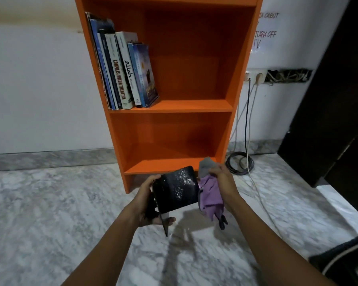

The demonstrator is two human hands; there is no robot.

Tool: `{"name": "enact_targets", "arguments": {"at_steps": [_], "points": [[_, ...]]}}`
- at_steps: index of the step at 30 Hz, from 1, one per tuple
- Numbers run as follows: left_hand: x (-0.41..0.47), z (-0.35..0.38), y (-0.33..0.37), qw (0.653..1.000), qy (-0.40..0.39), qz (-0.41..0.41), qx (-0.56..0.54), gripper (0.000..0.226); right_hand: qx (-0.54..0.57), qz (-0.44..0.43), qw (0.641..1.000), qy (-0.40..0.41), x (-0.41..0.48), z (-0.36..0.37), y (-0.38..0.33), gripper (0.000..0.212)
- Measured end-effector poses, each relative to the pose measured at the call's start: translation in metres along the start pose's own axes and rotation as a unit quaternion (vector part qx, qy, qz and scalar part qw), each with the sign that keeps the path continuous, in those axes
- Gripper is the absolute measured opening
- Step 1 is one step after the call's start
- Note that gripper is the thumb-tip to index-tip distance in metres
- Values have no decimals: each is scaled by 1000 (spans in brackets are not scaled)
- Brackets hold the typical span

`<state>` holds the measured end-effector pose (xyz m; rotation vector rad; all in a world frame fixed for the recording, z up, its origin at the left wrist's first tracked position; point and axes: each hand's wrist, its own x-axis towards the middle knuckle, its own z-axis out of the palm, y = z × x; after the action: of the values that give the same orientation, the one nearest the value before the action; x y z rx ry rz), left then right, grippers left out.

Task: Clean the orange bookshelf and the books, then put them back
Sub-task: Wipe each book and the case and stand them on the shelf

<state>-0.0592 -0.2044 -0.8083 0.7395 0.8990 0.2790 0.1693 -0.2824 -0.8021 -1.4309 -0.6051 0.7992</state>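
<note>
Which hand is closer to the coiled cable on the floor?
Right. The right hand, holding the cloth, is just left of the cable; the left hand, holding the book, is farther left.

Two arms in frame, both bare from the bottom edge up to the wrists. Left forearm [112, 240] and right forearm [260, 234] are slim and uncovered along all that shows. Left hand [147, 201] is bare, as is right hand [221, 179], which shows its knuckles. In the bottom right corner is dark fabric [349, 250] with a pale stripe. It may be clothing on the person's leg, cannot tell. Motion blur softens detail on both arms.
</note>
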Motion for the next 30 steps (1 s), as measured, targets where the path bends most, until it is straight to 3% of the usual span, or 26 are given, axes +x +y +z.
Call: {"name": "enact_targets", "arguments": {"at_steps": [2,4,6,10,13,17,20,23,25,28,30], "points": [[0,4,0,1000,5,-7,-18,91,23,-32,998,47,1,8,0,44],[-1,10,0,1000,2,-6,-25,86,-80,-108,990,46,-1,14,7,68],[-2,19,2,1000,-1,12,-18,71,-205,-193,960,-1,-7,22,20,82],[-6,33,10,998,-15,54,15,49,-312,-373,870,-90,-6,36,57,66],[-8,33,14,996,-24,69,43,47,-366,-386,839,-120,-10,43,63,64],[-7,24,18,998,-28,47,29,69,-401,-436,791,-153,-20,51,55,58],[-5,15,19,999,-9,41,-4,73,-465,-428,761,-148,-24,40,72,60],[-3,6,19,999,24,40,-15,71,-511,-411,727,-203,-23,27,94,50],[-5,2,18,998,30,46,-43,71,-529,-365,729,-235,-21,22,102,54],[-7,0,20,994,37,74,-74,66,-471,-293,803,-217,-23,20,101,55],[-7,-1,20,991,58,103,-66,50,-427,-316,831,-161,-27,24,85,46]]}}
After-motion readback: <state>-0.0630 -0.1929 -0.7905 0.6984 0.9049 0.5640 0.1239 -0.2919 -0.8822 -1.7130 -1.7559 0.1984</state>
